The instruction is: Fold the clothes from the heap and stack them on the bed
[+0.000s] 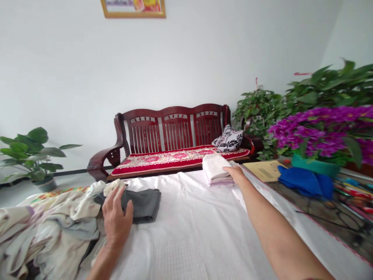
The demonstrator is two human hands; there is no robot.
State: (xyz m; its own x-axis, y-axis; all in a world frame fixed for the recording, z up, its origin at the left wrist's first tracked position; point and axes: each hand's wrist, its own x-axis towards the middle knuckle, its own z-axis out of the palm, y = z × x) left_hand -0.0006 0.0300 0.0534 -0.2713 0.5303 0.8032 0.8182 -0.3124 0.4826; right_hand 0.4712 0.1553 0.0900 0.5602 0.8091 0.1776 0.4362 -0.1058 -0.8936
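1. White sheet [186, 233], softly wrinkled, spreads before us below a plain, pale wall [186, 58].
2. Our left hand [115, 216] is open, its thumb apart from the fingers, which lie over a bunched, knobbly cream cloth [113, 186]. Just beside it on the sheet is a dark grey cloth [147, 204], smooth and folded into a flat block.
3. Our right hand [233, 172] reaches to the right edge of a stack of folded white cloths [215, 168] near the sheet's far side; we cannot tell whether its fingers grip it. The folds look rounded and neat.
4. Left of our left hand sprawls a crumpled heap of cream and grey cloths [74, 225].
5. A teal pot [316, 167] holds purple flowers [314, 130]; a dark pot [45, 184] holds a broad-leaved plant [29, 149].
6. To our right, a dark tabletop [313, 206] bears a rumpled blue cloth [305, 182], flat yellowish paper [262, 171] and thin cables.
7. Beyond the sheet stands a carved, glossy red-brown bench [176, 134] with a red floral mat [180, 156] and a black-and-white cushion [230, 140]. A gold-framed picture [134, 15] hangs above.
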